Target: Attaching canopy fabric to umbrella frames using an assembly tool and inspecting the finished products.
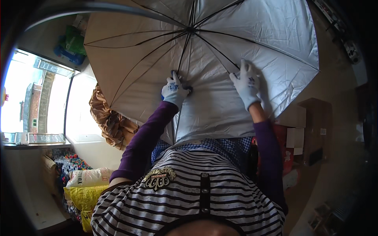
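An open umbrella (220,106) with a silver-grey underside is spread in front of me, its inner face toward me. Thin black ribs fan out from a dark hub (190,30) near the top. Both hands wear white knit gloves, with blue showing on the left one. My left hand (174,89) is closed at a rib left of the middle, its fingers curled and partly hidden. Farther right, my right hand (247,82) lies against the canopy at another rib. Its fingers stretch upward and its thumb stands apart from them.
Crumpled brown material (108,116) bunches beside the umbrella's left edge. A bright window (33,98) is at far left, with a white sack (88,177) and a yellow bag (84,198) below. Cartons (293,118) stand at right. A curved grey bar crosses the upper left.
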The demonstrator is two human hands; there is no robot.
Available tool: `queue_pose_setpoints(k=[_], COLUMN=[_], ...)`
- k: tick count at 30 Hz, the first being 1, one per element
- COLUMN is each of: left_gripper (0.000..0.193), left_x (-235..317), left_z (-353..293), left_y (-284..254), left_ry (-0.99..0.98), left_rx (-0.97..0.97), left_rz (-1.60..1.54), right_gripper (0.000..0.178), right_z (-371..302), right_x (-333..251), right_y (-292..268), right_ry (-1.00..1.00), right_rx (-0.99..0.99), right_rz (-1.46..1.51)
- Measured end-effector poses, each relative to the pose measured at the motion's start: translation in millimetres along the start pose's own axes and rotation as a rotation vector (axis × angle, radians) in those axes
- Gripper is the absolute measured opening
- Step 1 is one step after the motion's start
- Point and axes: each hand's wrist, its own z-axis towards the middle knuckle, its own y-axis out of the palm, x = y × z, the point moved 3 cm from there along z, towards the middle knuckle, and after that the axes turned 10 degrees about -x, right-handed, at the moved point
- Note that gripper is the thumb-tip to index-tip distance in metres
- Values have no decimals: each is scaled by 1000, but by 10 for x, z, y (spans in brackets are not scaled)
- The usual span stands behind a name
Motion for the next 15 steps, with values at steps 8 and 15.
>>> queue_pose_setpoints(k=[8, 15], left_gripper=[44, 40], left_x=[176, -16], left_z=[356, 276], left_y=[499, 459], left_ry=[27, 86], left_rx=[59, 82], left_rz=[-117, -150], right_gripper=[25, 21], right_z=[66, 51], right_x=[-216, -252], right_y=[700, 834], right_ry=[-85, -115], right_rx=[-231, -190], right_rz=[-259, -176])
